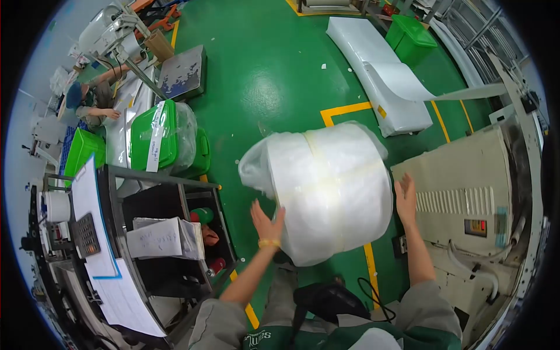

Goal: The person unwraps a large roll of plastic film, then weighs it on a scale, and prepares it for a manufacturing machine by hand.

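In front of me stands a large white roll (344, 198) wrapped in clear plastic film, with yellowish tape crossing it. Loose film (255, 166) bulges out at its left end. My left hand (268, 220), a yellow band on its wrist, is at the roll's lower left edge with fingers spread. On the other side, my right hand (406, 201) is raised beside the roll's right end, between it and the beige machine cabinet, its fingers stretched out. Neither hand is wrapped round anything.
At left stands a black shelf cart (169, 274) with a clipboard (96, 221). Green bins (154, 134) and a co-worker (87, 102) are beyond it. The beige cabinet (455, 192) flanks my right. A white foam stack (379, 76) lies on the green floor (262, 70).
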`<state>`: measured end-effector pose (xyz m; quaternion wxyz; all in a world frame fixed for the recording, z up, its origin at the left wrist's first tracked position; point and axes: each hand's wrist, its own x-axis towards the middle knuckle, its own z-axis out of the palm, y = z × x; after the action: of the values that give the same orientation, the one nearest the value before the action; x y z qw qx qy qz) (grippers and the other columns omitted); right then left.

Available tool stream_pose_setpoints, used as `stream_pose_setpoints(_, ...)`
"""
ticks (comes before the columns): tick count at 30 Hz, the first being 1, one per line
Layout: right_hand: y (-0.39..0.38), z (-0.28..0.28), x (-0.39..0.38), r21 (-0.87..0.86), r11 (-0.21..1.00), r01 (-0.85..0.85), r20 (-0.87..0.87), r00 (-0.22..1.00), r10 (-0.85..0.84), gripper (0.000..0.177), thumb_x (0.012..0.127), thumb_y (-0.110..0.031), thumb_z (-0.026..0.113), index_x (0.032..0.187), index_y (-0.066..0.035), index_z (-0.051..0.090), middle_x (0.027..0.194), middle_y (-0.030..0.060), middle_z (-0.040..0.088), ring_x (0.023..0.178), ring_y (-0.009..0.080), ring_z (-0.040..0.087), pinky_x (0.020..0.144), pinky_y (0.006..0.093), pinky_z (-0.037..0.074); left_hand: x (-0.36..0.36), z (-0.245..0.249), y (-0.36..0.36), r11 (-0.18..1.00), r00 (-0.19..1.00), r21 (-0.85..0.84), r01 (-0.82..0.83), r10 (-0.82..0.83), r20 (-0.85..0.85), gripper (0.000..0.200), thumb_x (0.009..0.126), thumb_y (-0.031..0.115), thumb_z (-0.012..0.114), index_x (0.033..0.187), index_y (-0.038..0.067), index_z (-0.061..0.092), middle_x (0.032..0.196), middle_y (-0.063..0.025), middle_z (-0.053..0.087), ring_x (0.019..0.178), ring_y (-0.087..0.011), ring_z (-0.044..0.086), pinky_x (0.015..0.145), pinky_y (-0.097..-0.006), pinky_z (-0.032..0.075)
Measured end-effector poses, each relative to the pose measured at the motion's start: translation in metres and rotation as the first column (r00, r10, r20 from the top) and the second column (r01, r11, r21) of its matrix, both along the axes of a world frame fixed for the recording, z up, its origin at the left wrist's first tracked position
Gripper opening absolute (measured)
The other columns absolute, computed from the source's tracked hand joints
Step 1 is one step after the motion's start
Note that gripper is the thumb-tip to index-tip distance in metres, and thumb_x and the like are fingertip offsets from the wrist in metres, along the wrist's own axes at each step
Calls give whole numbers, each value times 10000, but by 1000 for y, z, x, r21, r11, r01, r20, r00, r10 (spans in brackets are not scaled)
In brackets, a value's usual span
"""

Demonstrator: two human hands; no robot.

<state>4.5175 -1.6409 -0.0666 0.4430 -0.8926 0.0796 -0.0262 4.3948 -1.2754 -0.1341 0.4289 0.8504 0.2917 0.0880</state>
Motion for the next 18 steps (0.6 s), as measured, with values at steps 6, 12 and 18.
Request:
stream_pose_setpoints(6,-2,-63,40,-12,997,70,-296,953,-71,615,846,-362,514,1280,14,294,1278,245,362,1098,339,460,903,379,376,-6,-17,-64,981,952,-181,-72,13,-305,1075,620,531,682,1317,-67,121,1334,-296,183,1256,-409,169,1029,-452,177)
stream_pose_setpoints(12,91,-75,208,189,982,10,-310,949,50,618,832,-390,522,1263,4,322,1197,206,466,1079,304,484,899,360,371,195,-31,-13,977,964,132,-166,189,-187,1188,503,518,757,1317,-39,94,1293,-251,222,1190,-386,255,995,-446,238)
stream_pose_setpoints(18,175,-42,424,104,990,-94,-225,967,116,571,870,-418,428,1260,-6,362,1236,198,442,1140,311,430,944,337,326,458,52,88,933,808,-48,-356,281,-518,1076,493,445,790,1323,101,198,1301,-205,288,1202,-340,306,968,-430,304)
